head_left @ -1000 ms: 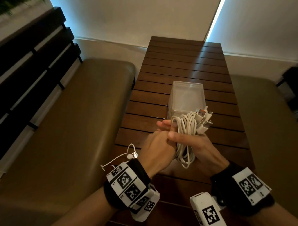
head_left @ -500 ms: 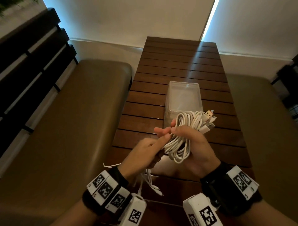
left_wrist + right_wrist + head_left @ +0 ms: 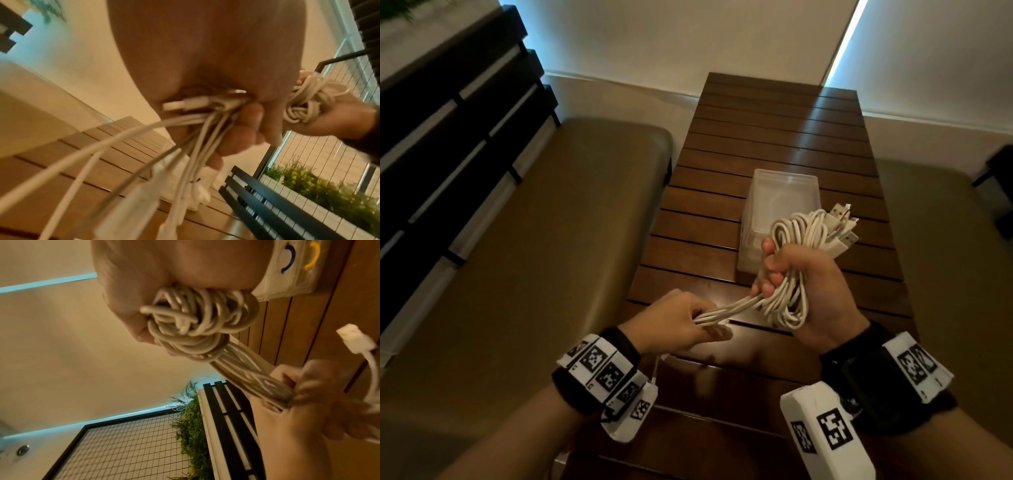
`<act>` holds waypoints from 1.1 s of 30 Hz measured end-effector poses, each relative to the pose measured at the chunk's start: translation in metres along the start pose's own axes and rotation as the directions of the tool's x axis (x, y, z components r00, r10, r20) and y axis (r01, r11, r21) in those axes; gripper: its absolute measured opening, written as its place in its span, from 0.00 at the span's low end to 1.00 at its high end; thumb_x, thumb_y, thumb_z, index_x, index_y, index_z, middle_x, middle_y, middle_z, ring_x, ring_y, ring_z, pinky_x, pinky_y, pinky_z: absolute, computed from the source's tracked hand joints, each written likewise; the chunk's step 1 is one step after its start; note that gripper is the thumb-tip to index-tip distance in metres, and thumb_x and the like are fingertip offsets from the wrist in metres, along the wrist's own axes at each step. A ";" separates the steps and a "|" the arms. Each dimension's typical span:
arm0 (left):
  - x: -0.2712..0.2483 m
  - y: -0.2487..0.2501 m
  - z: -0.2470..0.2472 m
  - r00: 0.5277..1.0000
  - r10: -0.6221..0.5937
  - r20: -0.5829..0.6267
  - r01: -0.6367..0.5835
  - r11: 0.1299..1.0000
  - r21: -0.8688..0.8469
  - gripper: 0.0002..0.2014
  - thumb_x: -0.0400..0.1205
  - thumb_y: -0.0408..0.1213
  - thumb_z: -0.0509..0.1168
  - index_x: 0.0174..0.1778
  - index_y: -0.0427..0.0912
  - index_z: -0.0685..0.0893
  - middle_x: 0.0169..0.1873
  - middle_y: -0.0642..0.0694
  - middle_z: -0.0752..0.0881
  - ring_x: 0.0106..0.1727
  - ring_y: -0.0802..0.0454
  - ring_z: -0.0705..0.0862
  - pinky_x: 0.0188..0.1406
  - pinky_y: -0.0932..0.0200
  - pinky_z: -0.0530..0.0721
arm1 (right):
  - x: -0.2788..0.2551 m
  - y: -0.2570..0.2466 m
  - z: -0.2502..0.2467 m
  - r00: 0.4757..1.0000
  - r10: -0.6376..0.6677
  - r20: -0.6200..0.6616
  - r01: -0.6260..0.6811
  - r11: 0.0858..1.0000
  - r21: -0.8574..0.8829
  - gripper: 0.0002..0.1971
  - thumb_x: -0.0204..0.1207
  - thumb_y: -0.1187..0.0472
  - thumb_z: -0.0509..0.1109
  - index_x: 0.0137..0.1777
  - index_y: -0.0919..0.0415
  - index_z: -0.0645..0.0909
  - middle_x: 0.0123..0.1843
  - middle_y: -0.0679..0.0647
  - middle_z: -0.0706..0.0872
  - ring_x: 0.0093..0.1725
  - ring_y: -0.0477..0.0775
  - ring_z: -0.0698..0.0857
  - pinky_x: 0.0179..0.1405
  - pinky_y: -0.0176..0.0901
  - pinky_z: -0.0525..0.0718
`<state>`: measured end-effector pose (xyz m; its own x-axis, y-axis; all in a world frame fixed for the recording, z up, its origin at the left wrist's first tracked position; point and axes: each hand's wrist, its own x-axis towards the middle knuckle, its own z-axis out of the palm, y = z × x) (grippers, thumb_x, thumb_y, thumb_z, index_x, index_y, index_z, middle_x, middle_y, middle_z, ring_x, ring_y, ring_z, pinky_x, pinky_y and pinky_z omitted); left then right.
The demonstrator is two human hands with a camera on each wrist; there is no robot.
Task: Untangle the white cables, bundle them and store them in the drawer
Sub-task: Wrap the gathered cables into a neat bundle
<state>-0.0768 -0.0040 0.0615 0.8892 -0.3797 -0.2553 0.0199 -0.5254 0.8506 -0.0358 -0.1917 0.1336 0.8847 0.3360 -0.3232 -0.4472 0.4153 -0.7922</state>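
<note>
My right hand (image 3: 784, 270) grips a coiled bundle of white cables (image 3: 798, 236) above the wooden table, with plug ends (image 3: 842, 219) sticking out at the top right. Several loose strands (image 3: 736, 308) run taut from the bundle to my left hand (image 3: 695, 322), which grips them lower left. In the left wrist view the strands (image 3: 207, 116) and plugs pass through the curled fingers and hang down. The right wrist view shows the bundle (image 3: 197, 321) in my palm and the strands (image 3: 246, 374) stretching to the left hand (image 3: 308, 386). A clear plastic drawer box (image 3: 780, 195) stands just beyond the bundle.
The slatted wooden table (image 3: 774, 130) runs away from me between two padded benches, the left bench (image 3: 534, 240) and the right bench (image 3: 945, 240). A dark slatted backrest (image 3: 448, 120) lines the left side. A white wall closes the far end.
My left hand has pulled down and left with the loose strands, drawing them taut from the bundle. My right hand has stayed on the coil, rising slightly toward the box.
</note>
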 end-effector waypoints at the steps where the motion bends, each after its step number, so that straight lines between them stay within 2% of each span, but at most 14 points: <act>1: 0.002 -0.004 -0.003 1.000 0.001 0.009 -0.002 0.998 0.056 0.24 0.75 0.59 0.71 0.40 0.38 0.87 0.31 0.38 0.86 0.32 0.39 0.86 0.32 0.39 0.86 | 0.002 0.000 0.001 1.000 -0.010 0.002 0.010 1.000 -0.017 0.09 0.58 0.70 0.64 0.38 0.62 0.79 0.20 0.53 0.70 0.18 0.51 0.72 0.29 0.45 0.80; 5: 0.005 -0.022 -0.008 0.996 0.053 -0.065 -0.041 0.985 0.170 0.39 0.70 0.77 0.59 0.39 0.38 0.88 0.27 0.40 0.84 0.26 0.46 0.78 0.28 0.45 0.79 | 0.007 0.000 0.002 1.000 -0.023 0.010 0.023 0.998 -0.062 0.08 0.57 0.70 0.64 0.37 0.63 0.79 0.20 0.53 0.71 0.18 0.51 0.73 0.29 0.44 0.78; 8: 0.006 -0.036 -0.008 0.996 0.052 -0.078 -0.036 0.980 0.193 0.43 0.68 0.80 0.55 0.40 0.38 0.88 0.27 0.40 0.84 0.25 0.53 0.75 0.27 0.51 0.73 | 0.008 -0.002 -0.001 1.000 -0.027 0.014 0.029 0.995 -0.095 0.08 0.57 0.70 0.65 0.37 0.62 0.79 0.21 0.53 0.72 0.19 0.52 0.73 0.30 0.45 0.77; 11: 0.006 -0.042 -0.012 0.993 0.046 -0.107 -0.029 0.987 0.158 0.27 0.69 0.72 0.66 0.30 0.48 0.86 0.23 0.46 0.83 0.25 0.50 0.77 0.25 0.53 0.72 | 0.008 -0.007 -0.007 0.999 -0.043 0.024 0.045 0.993 -0.110 0.08 0.58 0.70 0.64 0.37 0.62 0.78 0.21 0.53 0.72 0.19 0.51 0.73 0.30 0.45 0.78; 14: 0.006 -0.043 -0.016 0.989 -0.001 -0.151 0.014 0.996 0.086 0.13 0.65 0.60 0.73 0.26 0.56 0.82 0.22 0.53 0.81 0.25 0.60 0.76 0.26 0.58 0.72 | 0.007 -0.011 -0.010 0.997 -0.071 0.030 0.074 0.989 -0.127 0.07 0.58 0.70 0.64 0.37 0.63 0.78 0.22 0.54 0.71 0.20 0.52 0.73 0.30 0.46 0.78; 17: 0.007 -0.033 -0.031 0.996 -0.039 -0.085 0.046 0.996 0.081 0.17 0.67 0.53 0.79 0.49 0.59 0.86 0.42 0.56 0.89 0.42 0.65 0.84 0.41 0.64 0.82 | 0.007 -0.015 -0.013 0.997 -0.079 0.028 0.081 0.988 -0.128 0.07 0.59 0.70 0.64 0.37 0.62 0.79 0.22 0.54 0.72 0.21 0.52 0.74 0.31 0.47 0.78; 19: 0.006 -0.019 -0.046 1.000 0.006 -0.031 -0.003 0.997 0.077 0.41 0.63 0.53 0.81 0.73 0.63 0.73 0.65 0.63 0.81 0.66 0.70 0.78 0.65 0.66 0.75 | 0.006 -0.017 -0.016 0.997 -0.077 0.023 0.079 0.990 -0.116 0.07 0.59 0.70 0.64 0.37 0.62 0.80 0.22 0.53 0.73 0.21 0.51 0.75 0.31 0.47 0.78; 21: 0.006 0.005 -0.048 0.991 0.128 -0.030 -0.126 0.989 0.073 0.52 0.60 0.57 0.81 0.80 0.65 0.62 0.75 0.65 0.72 0.76 0.70 0.68 0.74 0.65 0.65 | 0.006 -0.015 -0.017 0.996 -0.082 0.027 0.084 0.990 -0.112 0.08 0.60 0.71 0.64 0.38 0.63 0.80 0.22 0.54 0.74 0.21 0.52 0.75 0.32 0.48 0.78; 23: 0.013 0.027 -0.033 0.975 0.222 0.011 -0.222 0.970 0.096 0.51 0.62 0.57 0.80 0.81 0.60 0.64 0.76 0.63 0.72 0.76 0.68 0.68 0.75 0.67 0.66 | 0.005 -0.012 -0.013 0.995 -0.089 0.040 0.094 0.989 -0.116 0.09 0.60 0.71 0.64 0.40 0.64 0.79 0.22 0.55 0.74 0.21 0.53 0.76 0.32 0.49 0.77; 25: 0.025 0.037 -0.007 0.973 0.228 0.036 -0.230 0.971 0.068 0.34 0.70 0.50 0.79 0.72 0.48 0.77 0.66 0.54 0.84 0.66 0.61 0.82 0.66 0.59 0.80 | 0.004 -0.011 -0.007 0.993 -0.096 0.065 0.103 0.988 -0.117 0.10 0.60 0.71 0.64 0.42 0.65 0.78 0.22 0.55 0.74 0.21 0.53 0.77 0.32 0.50 0.77; 27: 0.031 0.036 0.013 0.980 0.200 -0.016 -0.200 0.980 -0.002 0.08 0.78 0.37 0.73 0.48 0.37 0.86 0.40 0.48 0.90 0.40 0.56 0.89 0.42 0.53 0.87 | 0.001 -0.014 -0.007 0.992 -0.098 0.081 0.107 0.987 -0.116 0.10 0.60 0.70 0.64 0.42 0.64 0.78 0.22 0.54 0.74 0.21 0.52 0.77 0.32 0.49 0.77; 29: 0.029 0.030 0.022 0.983 0.158 -0.091 -0.161 0.986 -0.032 0.09 0.82 0.36 0.69 0.35 0.44 0.86 0.27 0.53 0.86 0.27 0.60 0.83 0.30 0.55 0.83 | -0.001 -0.018 -0.010 0.990 -0.106 0.090 0.117 0.985 -0.124 0.10 0.60 0.70 0.64 0.42 0.64 0.78 0.22 0.54 0.74 0.21 0.52 0.77 0.33 0.49 0.79; 31: 0.025 0.026 0.023 0.978 0.164 -0.128 -0.170 0.985 -0.032 0.14 0.82 0.43 0.69 0.29 0.56 0.84 0.22 0.56 0.84 0.25 0.57 0.81 0.29 0.53 0.80 | -0.004 -0.020 -0.014 0.988 -0.114 0.102 0.126 0.985 -0.121 0.10 0.61 0.70 0.63 0.43 0.64 0.78 0.22 0.54 0.74 0.22 0.51 0.78 0.33 0.49 0.80; 33: 0.021 0.024 0.018 0.982 0.165 -0.097 -0.169 0.985 -0.034 0.19 0.79 0.47 0.71 0.21 0.58 0.79 0.19 0.55 0.81 0.22 0.52 0.79 0.28 0.53 0.79 | -0.006 -0.021 -0.017 0.985 -0.108 0.132 0.116 0.992 -0.057 0.10 0.59 0.71 0.64 0.42 0.64 0.78 0.21 0.53 0.74 0.22 0.51 0.78 0.35 0.49 0.81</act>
<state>-0.0658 -0.0382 0.0681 0.9202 -0.3858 -0.0661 -0.1150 -0.4280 0.8965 -0.0295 -0.2167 0.1439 0.9025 0.3982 -0.1643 -0.3328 0.4025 -0.8528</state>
